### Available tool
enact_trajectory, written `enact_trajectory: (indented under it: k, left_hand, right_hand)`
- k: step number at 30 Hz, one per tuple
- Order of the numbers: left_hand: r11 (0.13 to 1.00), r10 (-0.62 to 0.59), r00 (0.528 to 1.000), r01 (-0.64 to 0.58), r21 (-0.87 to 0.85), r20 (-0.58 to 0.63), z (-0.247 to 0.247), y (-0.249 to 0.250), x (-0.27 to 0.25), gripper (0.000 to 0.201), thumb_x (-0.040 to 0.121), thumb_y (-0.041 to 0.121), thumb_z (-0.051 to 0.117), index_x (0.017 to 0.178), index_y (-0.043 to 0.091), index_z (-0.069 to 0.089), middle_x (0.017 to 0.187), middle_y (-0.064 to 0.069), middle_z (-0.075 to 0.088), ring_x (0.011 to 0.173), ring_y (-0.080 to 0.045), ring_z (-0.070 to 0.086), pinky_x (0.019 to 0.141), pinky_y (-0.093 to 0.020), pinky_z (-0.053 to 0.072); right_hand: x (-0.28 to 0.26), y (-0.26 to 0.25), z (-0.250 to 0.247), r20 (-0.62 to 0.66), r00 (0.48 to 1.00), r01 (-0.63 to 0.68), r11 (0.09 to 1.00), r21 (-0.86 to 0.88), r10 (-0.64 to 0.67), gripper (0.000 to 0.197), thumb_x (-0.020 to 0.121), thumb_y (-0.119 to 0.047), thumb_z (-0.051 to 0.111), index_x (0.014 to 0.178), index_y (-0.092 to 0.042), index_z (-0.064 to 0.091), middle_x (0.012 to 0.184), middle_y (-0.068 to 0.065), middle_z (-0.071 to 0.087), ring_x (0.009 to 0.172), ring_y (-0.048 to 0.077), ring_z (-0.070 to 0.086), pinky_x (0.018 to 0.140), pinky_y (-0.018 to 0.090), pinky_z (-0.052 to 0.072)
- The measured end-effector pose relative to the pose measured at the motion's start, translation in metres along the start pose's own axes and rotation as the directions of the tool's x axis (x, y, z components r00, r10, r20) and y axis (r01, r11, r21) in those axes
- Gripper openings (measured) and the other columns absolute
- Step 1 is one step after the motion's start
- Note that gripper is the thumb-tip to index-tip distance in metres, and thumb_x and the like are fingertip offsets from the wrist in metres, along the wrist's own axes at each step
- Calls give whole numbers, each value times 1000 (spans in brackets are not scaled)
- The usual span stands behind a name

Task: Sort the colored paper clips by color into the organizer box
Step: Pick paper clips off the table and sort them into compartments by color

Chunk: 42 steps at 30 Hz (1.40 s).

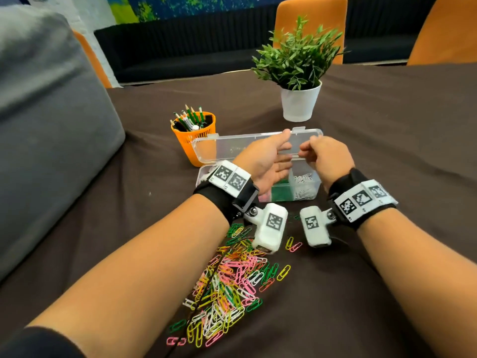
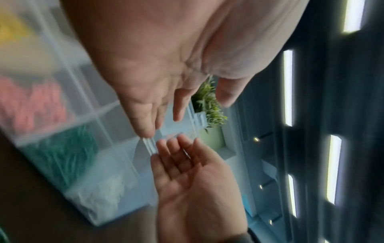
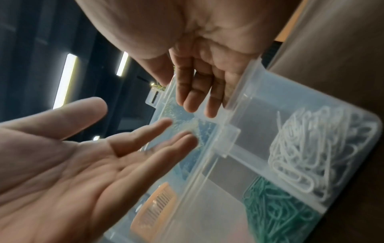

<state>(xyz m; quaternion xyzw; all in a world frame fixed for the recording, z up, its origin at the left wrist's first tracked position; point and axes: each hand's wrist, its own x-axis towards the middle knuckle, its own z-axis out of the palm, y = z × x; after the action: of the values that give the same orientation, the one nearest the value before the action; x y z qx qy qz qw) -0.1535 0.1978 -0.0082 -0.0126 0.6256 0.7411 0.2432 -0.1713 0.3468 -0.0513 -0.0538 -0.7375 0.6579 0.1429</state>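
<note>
The clear organizer box [image 1: 318, 186] stands mid-table with its lid [image 1: 227, 148] raised behind it. White clips [image 1: 303, 186] fill its right compartment, green clips [image 1: 280, 192] the one beside it. My left hand [image 1: 280, 158] hovers palm-up over the box, fingers straight. My right hand [image 1: 313, 151] hangs just right of it, fingers loosely bent, with nothing visible in them. The right wrist view shows the right hand [image 3: 197, 95] relaxed over the box rim [image 3: 228, 164], the left hand [image 3: 124, 148] flat, white clips [image 3: 311, 148] and green clips [image 3: 280, 205]. A mixed clip pile [image 1: 232, 288] lies near me.
An orange pencil cup [image 1: 193, 135] stands left of the lid. A potted plant [image 1: 299, 73] sits behind the box. A grey cushion [image 1: 46, 125] borders the table's left side. Orange chairs [image 1: 309, 14] stand at the far edge. Pink clips [image 2: 35, 106] show blurred in the left wrist view.
</note>
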Motion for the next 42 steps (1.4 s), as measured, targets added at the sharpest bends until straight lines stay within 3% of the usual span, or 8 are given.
enact_trajectory:
  k: [3,9,12,18,25,29,34,42]
  left_hand:
    - [909,156,988,-150,388,17,-28,7,-39,33,98,26,60,120,1,62,99,-8,58,86,-17,58,71,-24,48]
    - [120,49,979,-204,972,199,-101,-13,-107,5,86,23,74,91,22,74,78,13,70,66,5,59,66,-11,45]
    - [-67,-55,991,-127,990,124,-112,-36,-119,12,84,31,73,96,29,73,76,18,66,66,8,56,68,-16,46]
    - [87,-68,992,-101,991,107,-112,-62,-118,38,77,53,78,105,31,67,86,12,68,77,-4,63,72,-27,51]
    - [-37,-64,995,-85,996,82,-126,-58,-122,7,87,29,66,87,23,68,75,12,68,68,-3,60,71,-28,53]
    - [-190,-81,996,-46,981,31,-136,-50,-125,11,84,25,57,84,21,67,79,7,67,75,-14,62,69,-29,53]
    - [-109,-43,997,-60,992,56,-132,-36,-113,10,83,28,73,92,26,69,71,15,59,68,-4,55,61,-23,42]
    - [-78,-21,988,-157,985,156,-109,-39,-72,21,92,27,66,111,32,73,99,13,73,84,-6,62,68,-18,41]
  right_hand:
    - [-20,-12,-8,164,975,201,906,-372,-149,10,83,-25,66,76,-17,67,75,-2,68,69,11,59,74,27,48]
    - [-77,-24,-1,753,622,561,550,-619,213,6,82,-21,71,86,-26,69,75,-11,66,69,2,58,68,19,45]
    - [-91,-15,21,795,539,639,480,-601,278,12,84,-22,65,91,-31,68,78,-15,64,75,4,59,76,24,48]
    - [-95,-11,55,791,533,664,431,-611,301,13,83,-24,67,95,-31,69,75,-18,60,75,7,57,75,22,46]
    - [-93,-11,50,777,537,678,380,-630,330,7,80,-18,59,77,-24,59,72,-11,58,71,13,55,69,26,47]
    - [-87,-14,34,766,563,596,489,-636,310,12,74,-16,66,71,-23,57,69,-7,61,63,10,55,62,27,47]
    - [-76,-17,23,736,641,475,641,-603,217,19,70,-6,72,66,-20,59,66,-4,65,56,7,54,62,27,49]
    - [-88,-17,43,773,615,688,374,-622,156,16,81,-16,59,90,-29,64,91,-6,61,86,17,59,80,31,50]
